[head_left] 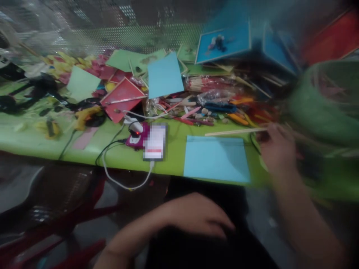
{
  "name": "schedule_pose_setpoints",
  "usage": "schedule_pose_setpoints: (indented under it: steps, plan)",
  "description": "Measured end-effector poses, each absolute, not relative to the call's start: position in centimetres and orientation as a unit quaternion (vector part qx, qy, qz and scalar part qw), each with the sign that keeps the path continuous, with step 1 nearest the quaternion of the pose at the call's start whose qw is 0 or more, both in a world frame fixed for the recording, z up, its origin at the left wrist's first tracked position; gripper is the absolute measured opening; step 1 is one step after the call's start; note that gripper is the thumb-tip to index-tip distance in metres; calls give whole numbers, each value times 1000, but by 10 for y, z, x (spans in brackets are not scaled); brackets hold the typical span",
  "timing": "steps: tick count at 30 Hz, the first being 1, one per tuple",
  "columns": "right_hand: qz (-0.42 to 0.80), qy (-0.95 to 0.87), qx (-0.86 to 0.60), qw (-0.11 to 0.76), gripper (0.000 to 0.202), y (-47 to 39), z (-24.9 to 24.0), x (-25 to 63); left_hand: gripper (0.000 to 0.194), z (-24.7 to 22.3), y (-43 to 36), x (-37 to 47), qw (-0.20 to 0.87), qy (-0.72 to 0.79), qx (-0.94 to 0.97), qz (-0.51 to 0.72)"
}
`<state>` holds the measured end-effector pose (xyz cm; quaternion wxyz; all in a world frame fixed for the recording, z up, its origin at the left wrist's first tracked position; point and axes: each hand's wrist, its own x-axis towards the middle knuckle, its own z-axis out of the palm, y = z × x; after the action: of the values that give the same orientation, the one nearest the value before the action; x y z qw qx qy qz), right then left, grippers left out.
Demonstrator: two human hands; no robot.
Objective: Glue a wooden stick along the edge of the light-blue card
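Observation:
My right hand (276,145) pinches a thin pale wooden stick (234,132) by one end. The stick points left, over or just beyond the far edge of a light-blue sheet (215,158) at the table's front; I cannot tell whether the two touch. My left hand (200,216) rests on my dark-clothed lap below the table edge, its fingers loosely stretched out and holding nothing. Left of the sheet is a phone (155,142) with a white cable (137,186) plugged into it, beside a purple power strip (135,139).
A large green basin (331,101) stands at the right. Behind lie a red framed card (123,99), another blue sheet (165,74), a blue framed panel (224,43), and several pens and sticks. A yellow glue gun (85,116) sits left. The white cable droops over the table edge.

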<state>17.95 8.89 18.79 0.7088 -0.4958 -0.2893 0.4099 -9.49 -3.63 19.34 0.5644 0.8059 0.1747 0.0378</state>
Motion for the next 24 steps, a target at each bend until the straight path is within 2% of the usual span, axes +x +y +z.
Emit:
schedule_pose_setpoints:
  steps: [2, 4, 7, 10, 13, 16, 20, 24]
  plan:
    - [428, -312, -491, 691, 8, 94, 189, 171, 34, 218, -17, -104, 509, 248, 818, 103]
    - [449, -335, -487, 670, 9, 101, 189, 161, 33, 225, 6, -113, 407, 367, 817, 181]
    - [467, -362, -499, 634, 15, 114, 187, 147, 33, 210, 37, -122, 293, 444, 810, 246]
    - [429, -413, -547, 589, 12, 124, 186, 140, 33, 187, 57, -124, 217, 500, 807, 227]
    - [357, -476, -584, 552, 4, 127, 187, 143, 38, 171, 61, -125, 183, 516, 817, 181]
    - [295, -519, -594, 539, 10, 126, 192, 152, 43, 166, 58, -125, 166, 516, 825, 158]
    - [273, -543, -615, 503, 4, 121, 203, 160, 44, 170, 52, -122, 151, 511, 835, 136]
    - [285, -522, -665, 451, 20, 108, 210, 163, 45, 175, 45, -123, 122, 511, 839, 144]
